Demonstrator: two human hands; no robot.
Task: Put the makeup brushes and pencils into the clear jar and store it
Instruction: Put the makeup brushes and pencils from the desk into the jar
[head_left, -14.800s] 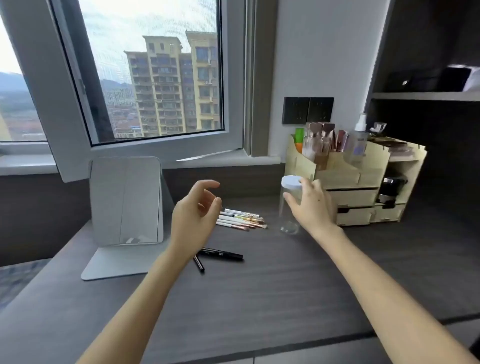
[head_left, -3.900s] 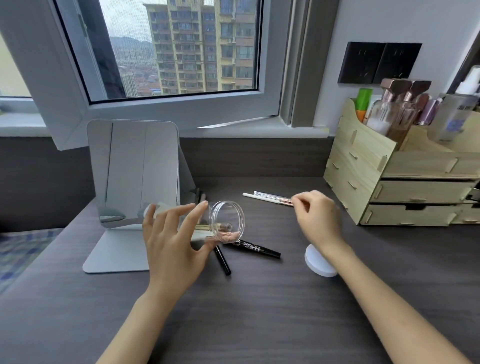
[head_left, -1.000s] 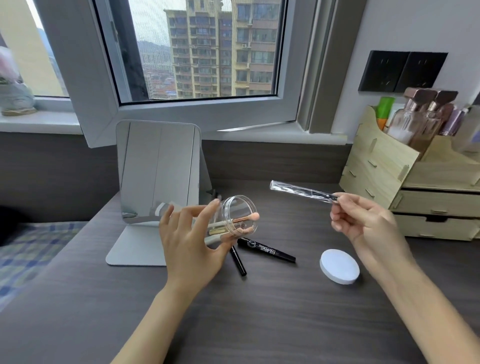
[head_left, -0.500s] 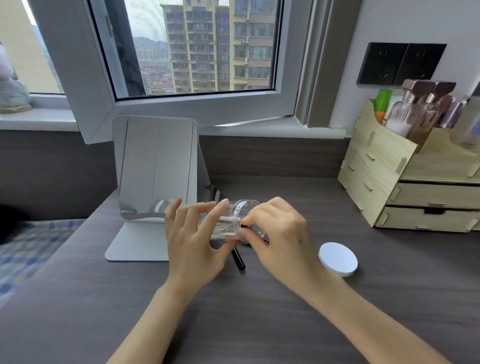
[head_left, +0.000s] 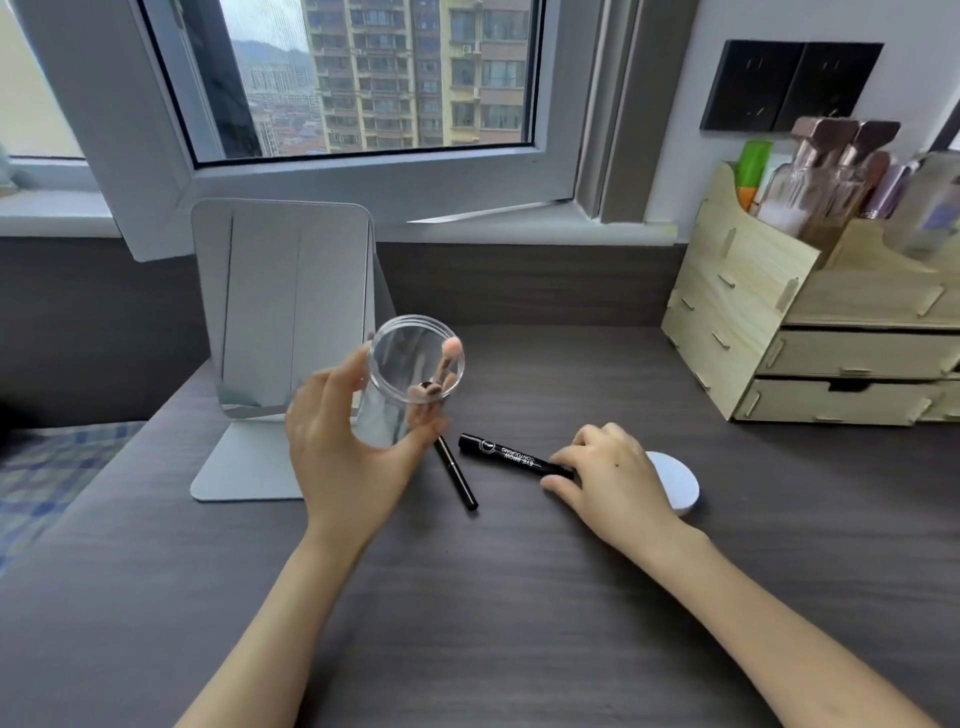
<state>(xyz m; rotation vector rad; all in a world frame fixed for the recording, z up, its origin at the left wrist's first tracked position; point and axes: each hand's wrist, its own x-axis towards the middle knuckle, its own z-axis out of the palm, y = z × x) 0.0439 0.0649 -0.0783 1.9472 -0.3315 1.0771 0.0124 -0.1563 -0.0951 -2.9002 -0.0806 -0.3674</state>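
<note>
My left hand is wrapped around the clear jar and holds it tilted above the desk, mouth towards me. Several makeup brushes stand inside it, one with a pink tip at the rim. A thick black eyebrow pencil lies on the desk to the jar's right. My right hand rests low on the desk with thumb and fingers pinching that pencil's right end. A thinner black pencil lies loose between my hands. The jar's white lid lies flat just behind my right hand.
A standing mirror is close behind the jar on the left. A wooden drawer organizer with bottles on top fills the back right. The dark desk stretches towards me. An open window sash juts over the sill.
My right hand has left the jar's mouth, dropped to the desk and taken hold of the eyebrow pencil's end. The jar has tipped more upright in my left hand.
</note>
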